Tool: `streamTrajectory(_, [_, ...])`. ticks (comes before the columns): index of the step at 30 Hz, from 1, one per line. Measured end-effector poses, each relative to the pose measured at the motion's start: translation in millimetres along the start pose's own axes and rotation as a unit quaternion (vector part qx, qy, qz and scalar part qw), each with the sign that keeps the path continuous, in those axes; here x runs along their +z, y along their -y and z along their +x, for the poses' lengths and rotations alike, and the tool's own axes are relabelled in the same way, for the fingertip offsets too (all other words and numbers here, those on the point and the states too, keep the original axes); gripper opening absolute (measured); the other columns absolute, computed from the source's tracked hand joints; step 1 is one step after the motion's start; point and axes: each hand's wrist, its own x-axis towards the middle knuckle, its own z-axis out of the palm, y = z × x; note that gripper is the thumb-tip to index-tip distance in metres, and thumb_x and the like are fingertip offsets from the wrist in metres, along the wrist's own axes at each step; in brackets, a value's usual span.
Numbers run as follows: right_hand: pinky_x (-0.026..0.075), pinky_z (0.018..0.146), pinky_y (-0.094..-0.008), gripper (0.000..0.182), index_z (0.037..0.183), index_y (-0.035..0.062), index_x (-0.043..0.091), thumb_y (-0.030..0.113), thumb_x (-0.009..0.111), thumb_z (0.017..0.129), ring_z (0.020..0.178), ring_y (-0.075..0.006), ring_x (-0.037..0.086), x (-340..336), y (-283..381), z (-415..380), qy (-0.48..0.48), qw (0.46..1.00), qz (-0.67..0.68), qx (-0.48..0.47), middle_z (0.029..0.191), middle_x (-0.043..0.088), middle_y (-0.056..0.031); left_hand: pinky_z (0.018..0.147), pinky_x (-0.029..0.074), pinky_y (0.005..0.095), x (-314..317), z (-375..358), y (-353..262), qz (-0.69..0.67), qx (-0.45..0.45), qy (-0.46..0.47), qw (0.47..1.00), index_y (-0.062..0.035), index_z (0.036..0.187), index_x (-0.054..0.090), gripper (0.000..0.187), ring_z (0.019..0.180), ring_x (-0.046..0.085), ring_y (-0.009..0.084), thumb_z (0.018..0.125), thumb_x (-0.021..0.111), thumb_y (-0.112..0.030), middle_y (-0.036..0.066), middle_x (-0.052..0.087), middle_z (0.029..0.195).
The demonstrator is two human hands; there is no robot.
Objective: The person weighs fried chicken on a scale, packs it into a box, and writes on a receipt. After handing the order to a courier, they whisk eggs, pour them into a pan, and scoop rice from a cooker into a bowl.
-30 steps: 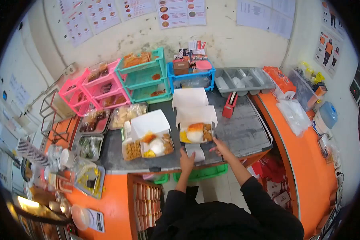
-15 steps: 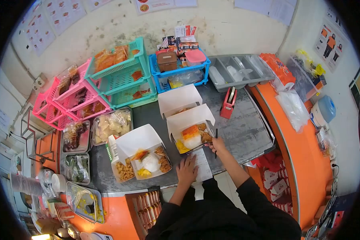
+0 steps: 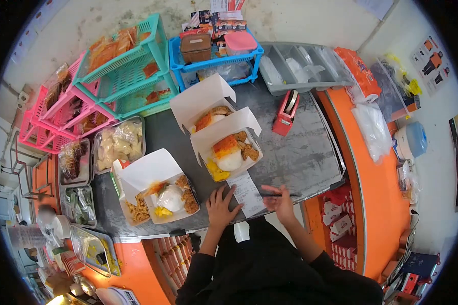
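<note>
My left hand (image 3: 221, 209) lies flat with fingers spread on the dark counter, its fingertips at the left edge of a printed paper receipt (image 3: 246, 194). A dark pen (image 3: 270, 194) lies crosswise in my right hand (image 3: 283, 204), just right of the receipt. Above the receipt stands an open white box (image 3: 254, 121) with rice, orange-red topping, fried pieces and something yellow. Another open box (image 3: 188, 96) with food is partly hidden behind it. To the left of my left hand is an open box (image 3: 150, 168) with similar food.
A red tape dispenser (image 3: 285, 119) stands to the right of the boxes. Along the back are a grey divided tray (image 3: 280, 89), a blue basket (image 3: 175, 61) and green baskets (image 3: 160, 48). Trays of wrapped food (image 3: 119, 140) line the left side.
My right hand has come away from the front box's corner, down to the receipt's right side, and the pen has turned from upright to level. My left hand's fingers have spread.
</note>
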Motion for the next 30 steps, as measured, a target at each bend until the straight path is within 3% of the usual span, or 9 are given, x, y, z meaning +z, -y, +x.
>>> streamTrajectory(1, [0.047, 0.058, -0.0233, 0.051, 0.117, 0.0011, 0.049, 0.043, 0.036, 0.090, 0.080, -0.0169, 0.061, 22, -6, -1, -0.123, 0.990, -0.046, -0.060, 0.087, 0.062, -0.0136, 0.092, 0.030, 0.0466, 2, 1, -1, -0.003, -0.004, 0.003, 1.000, -0.0240, 0.125, 0.046, 0.064, 0.117, 0.036, 0.0279, 0.069, 0.062, -0.048, 0.005, 0.042, 0.125])
streamTrajectory(4, [0.045, 0.053, -0.0213, 0.034, 0.107, 0.0015, 0.054, 0.029, 0.045, 0.090, 0.079, -0.0129, 0.060, 45, -25, 24, -0.112, 0.968, -0.152, -0.164, 0.087, 0.062, -0.0101, 0.092, 0.029, 0.0473, 2, 3, 0, -0.013, -0.017, -0.005, 1.000, -0.0246, 0.126, 0.044, 0.069, 0.116, 0.036, 0.0276, 0.066, 0.064, -0.051, 0.004, 0.041, 0.125])
streamTrajectory(5, [0.041, 0.049, -0.0196, 0.017, 0.089, 0.0011, 0.056, 0.017, 0.051, 0.088, 0.069, -0.0079, 0.058, 43, -34, 34, -0.104, 0.955, -0.212, -0.182, 0.076, 0.061, -0.0063, 0.092, 0.029, 0.0470, -1, 3, -1, -0.023, -0.017, -0.001, 1.000, -0.0244, 0.127, 0.044, 0.071, 0.116, 0.036, 0.0274, 0.065, 0.064, -0.052, 0.004, 0.042, 0.124])
streamTrajectory(6, [0.041, 0.049, -0.0196, 0.017, 0.089, 0.0011, 0.056, 0.017, 0.051, 0.088, 0.069, -0.0079, 0.058, 35, -46, 44, -0.104, 0.956, -0.211, -0.176, 0.076, 0.061, -0.0063, 0.092, 0.029, 0.0468, -3, 3, -1, -0.033, -0.016, 0.003, 0.999, -0.0242, 0.127, 0.043, 0.072, 0.115, 0.037, 0.0273, 0.064, 0.065, -0.052, 0.004, 0.042, 0.124])
streamTrajectory(9, [0.036, 0.045, -0.0199, 0.028, 0.063, 0.0026, 0.047, 0.015, 0.055, 0.087, 0.049, -0.0041, 0.047, 26, -67, 70, -0.228, 0.882, -0.336, -0.239, 0.054, 0.051, -0.0005, 0.092, 0.029, 0.0466, -6, 4, 1, -0.038, -0.002, 0.007, 0.999, -0.0231, 0.127, 0.043, 0.075, 0.115, 0.037, 0.0274, 0.062, 0.066, -0.053, 0.005, 0.042, 0.124])
streamTrajectory(21, [0.032, 0.041, -0.0199, 0.024, 0.061, 0.0029, 0.046, 0.004, 0.062, 0.078, 0.046, -0.0024, 0.044, 22, -79, 79, -0.255, 0.814, -0.420, -0.310, 0.049, 0.048, 0.0002, 0.092, 0.029, 0.0480, -7, 6, 4, -0.023, -0.013, 0.053, 0.998, -0.0235, 0.130, 0.038, 0.080, 0.118, 0.033, 0.0275, 0.060, 0.065, -0.054, 0.004, 0.037, 0.127])
streamTrajectory(25, [0.030, 0.040, -0.0205, 0.026, 0.059, 0.0029, 0.045, 0.003, 0.062, 0.078, 0.044, -0.0024, 0.041, 30, -75, 74, -0.235, 0.884, -0.298, -0.274, 0.048, 0.047, 0.0006, 0.093, 0.028, 0.0482, -5, 6, 5, -0.028, -0.013, 0.055, 0.998, -0.0238, 0.130, 0.037, 0.081, 0.118, 0.033, 0.0272, 0.061, 0.065, -0.054, 0.003, 0.037, 0.128])
streamTrajectory(27, [0.030, 0.040, -0.0202, 0.024, 0.060, 0.0030, 0.045, 0.002, 0.061, 0.079, 0.045, -0.0025, 0.041, 32, -68, 63, -0.250, 0.815, -0.418, -0.314, 0.050, 0.050, -0.0004, 0.094, 0.028, 0.0482, -6, 7, 5, -0.036, -0.016, 0.060, 0.997, -0.0237, 0.130, 0.037, 0.081, 0.118, 0.033, 0.0273, 0.061, 0.064, -0.055, 0.003, 0.037, 0.128])
streamTrajectory(30, [0.030, 0.040, -0.0202, 0.023, 0.062, 0.0035, 0.045, 0.002, 0.060, 0.080, 0.045, -0.0021, 0.040, 35, -69, 62, -0.230, 0.770, -0.469, -0.366, 0.052, 0.050, 0.0000, 0.094, 0.027, 0.0478, -7, 7, 4, -0.029, -0.019, 0.069, 0.997, -0.0236, 0.130, 0.037, 0.081, 0.118, 0.033, 0.0276, 0.061, 0.065, -0.054, 0.004, 0.037, 0.127])
